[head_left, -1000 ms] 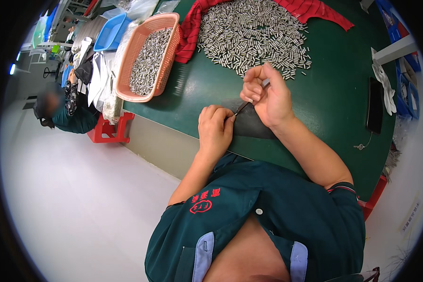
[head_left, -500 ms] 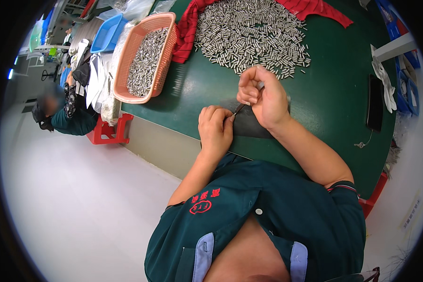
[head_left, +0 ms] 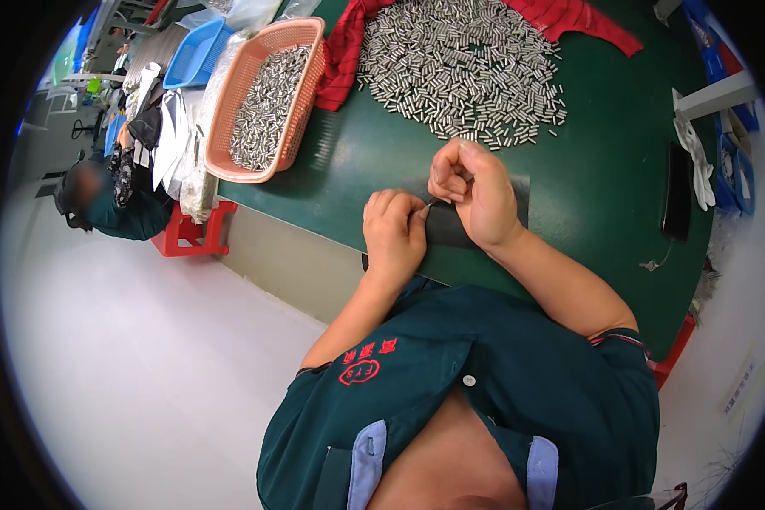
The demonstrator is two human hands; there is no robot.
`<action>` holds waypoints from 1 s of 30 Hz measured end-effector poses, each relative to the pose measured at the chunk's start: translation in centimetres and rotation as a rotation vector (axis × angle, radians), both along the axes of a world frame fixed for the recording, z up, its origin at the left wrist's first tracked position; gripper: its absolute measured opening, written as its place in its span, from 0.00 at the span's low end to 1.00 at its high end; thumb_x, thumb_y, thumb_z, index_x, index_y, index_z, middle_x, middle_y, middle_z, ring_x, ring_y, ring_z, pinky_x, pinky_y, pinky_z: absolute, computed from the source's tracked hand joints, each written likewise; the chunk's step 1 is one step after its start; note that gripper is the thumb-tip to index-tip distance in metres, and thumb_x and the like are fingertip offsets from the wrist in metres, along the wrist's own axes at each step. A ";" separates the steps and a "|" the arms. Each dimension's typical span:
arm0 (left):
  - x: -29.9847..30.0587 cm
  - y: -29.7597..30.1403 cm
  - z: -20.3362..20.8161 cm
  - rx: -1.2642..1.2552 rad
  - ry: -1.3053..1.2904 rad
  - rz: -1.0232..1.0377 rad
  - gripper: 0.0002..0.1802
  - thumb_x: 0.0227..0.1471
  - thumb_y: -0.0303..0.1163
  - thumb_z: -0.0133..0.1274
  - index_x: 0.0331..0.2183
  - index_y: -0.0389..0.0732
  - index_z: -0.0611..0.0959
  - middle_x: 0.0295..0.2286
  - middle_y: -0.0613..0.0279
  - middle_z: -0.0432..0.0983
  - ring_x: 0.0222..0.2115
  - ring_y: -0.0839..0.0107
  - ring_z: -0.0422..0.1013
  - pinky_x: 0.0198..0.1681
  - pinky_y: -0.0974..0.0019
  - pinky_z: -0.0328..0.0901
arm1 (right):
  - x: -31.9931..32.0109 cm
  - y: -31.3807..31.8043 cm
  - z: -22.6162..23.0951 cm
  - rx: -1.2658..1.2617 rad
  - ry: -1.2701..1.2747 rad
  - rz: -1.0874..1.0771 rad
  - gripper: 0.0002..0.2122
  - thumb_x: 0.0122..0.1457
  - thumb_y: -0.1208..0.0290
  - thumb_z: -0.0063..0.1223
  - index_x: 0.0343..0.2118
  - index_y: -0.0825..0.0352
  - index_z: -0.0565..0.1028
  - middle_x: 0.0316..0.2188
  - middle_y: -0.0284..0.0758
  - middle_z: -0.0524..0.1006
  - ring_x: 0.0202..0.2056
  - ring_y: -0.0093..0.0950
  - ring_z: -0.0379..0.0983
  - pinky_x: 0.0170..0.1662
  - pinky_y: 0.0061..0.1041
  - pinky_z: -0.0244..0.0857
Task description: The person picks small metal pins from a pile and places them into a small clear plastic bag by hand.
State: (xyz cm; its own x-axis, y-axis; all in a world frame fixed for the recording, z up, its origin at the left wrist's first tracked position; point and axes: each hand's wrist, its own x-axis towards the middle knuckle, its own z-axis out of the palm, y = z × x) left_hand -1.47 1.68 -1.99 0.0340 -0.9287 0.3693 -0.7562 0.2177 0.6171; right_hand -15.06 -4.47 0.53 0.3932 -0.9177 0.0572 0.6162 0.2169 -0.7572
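Observation:
Above a dark mat (head_left: pixel 455 228) at the near table edge, my left hand (head_left: pixel 394 229) pinches a tiny metal piece (head_left: pixel 429 204) between thumb and forefinger. It looks like one of the small metal cylinders, though it is mostly hidden. Close by on the right, my right hand (head_left: pixel 478 194) is closed with curled fingers and wrist raised. What it grips is hidden from this angle. Beyond both hands lies a wide heap of short silvery metal cylinders (head_left: pixel 459 68), partly on a red striped cloth (head_left: pixel 342 64).
At the left stands a pink plastic basket (head_left: pixel 214 140) holding more cylinders, beside a blue tray (head_left: pixel 197 53). A black phone-like slab (head_left: pixel 677 191) and a white cloth glove (head_left: pixel 695 161) lie at the right. Another person (head_left: pixel 132 212) sits at far left near a red stool (head_left: pixel 187 238).
The dark slim tool seen at my right hand's fingers before is now mostly hidden. Both hands stay close together; the whole view has shifted slightly.

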 end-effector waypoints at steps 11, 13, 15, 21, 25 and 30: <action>1.4 0.3 1.6 0.146 0.270 -0.027 0.05 0.42 0.22 0.56 0.23 0.36 0.75 0.24 0.60 0.69 0.28 0.65 0.66 0.35 0.67 0.61 | -1.7 -0.7 3.1 0.042 0.063 0.004 0.10 0.60 0.67 0.48 0.26 0.68 0.71 0.16 0.23 0.61 0.18 0.12 0.53 0.24 0.16 0.51; 2.3 0.4 1.2 0.202 0.738 -0.147 0.04 0.48 0.23 0.55 0.27 0.35 0.76 0.28 0.64 0.68 0.29 0.74 0.63 0.36 0.73 0.59 | -2.0 -0.5 3.8 -0.033 0.277 0.059 0.10 0.59 0.67 0.48 0.26 0.68 0.72 0.16 0.23 0.64 0.19 0.12 0.55 0.24 0.16 0.52; 2.3 0.7 1.9 0.227 0.922 -0.196 0.04 0.49 0.24 0.54 0.28 0.35 0.75 0.30 0.65 0.67 0.31 0.76 0.63 0.37 0.73 0.59 | -2.1 -0.4 3.5 -0.270 0.585 0.076 0.09 0.57 0.68 0.50 0.28 0.68 0.75 0.17 0.24 0.68 0.20 0.13 0.60 0.22 0.18 0.54; 2.0 1.0 2.7 0.188 1.133 -0.362 0.05 0.52 0.26 0.53 0.31 0.35 0.74 0.33 0.65 0.66 0.34 0.76 0.63 0.40 0.74 0.58 | -2.3 1.6 4.5 -0.448 0.783 0.206 0.10 0.57 0.67 0.49 0.30 0.70 0.75 0.14 0.28 0.66 0.18 0.15 0.59 0.22 0.21 0.54; 1.7 1.1 3.4 0.182 1.087 -0.383 0.05 0.52 0.26 0.53 0.30 0.36 0.75 0.33 0.65 0.66 0.34 0.76 0.63 0.40 0.73 0.58 | -2.6 2.0 5.1 -0.447 0.811 0.255 0.09 0.58 0.70 0.48 0.30 0.71 0.73 0.19 0.24 0.68 0.22 0.12 0.58 0.23 0.17 0.53; 1.9 1.0 3.7 0.186 0.977 -0.382 0.05 0.51 0.26 0.53 0.29 0.35 0.75 0.32 0.64 0.66 0.34 0.75 0.63 0.40 0.73 0.59 | -2.9 2.3 5.1 -0.481 0.832 0.225 0.08 0.58 0.70 0.48 0.29 0.71 0.73 0.18 0.25 0.68 0.21 0.12 0.59 0.23 0.18 0.54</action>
State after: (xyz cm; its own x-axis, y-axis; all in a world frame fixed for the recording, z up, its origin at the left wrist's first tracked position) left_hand 0.46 2.66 1.72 -0.0669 -0.9794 0.1908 0.1836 0.1758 0.9671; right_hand -17.95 -2.15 5.66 0.6395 -0.7682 0.0308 -0.1707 -0.1809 -0.9686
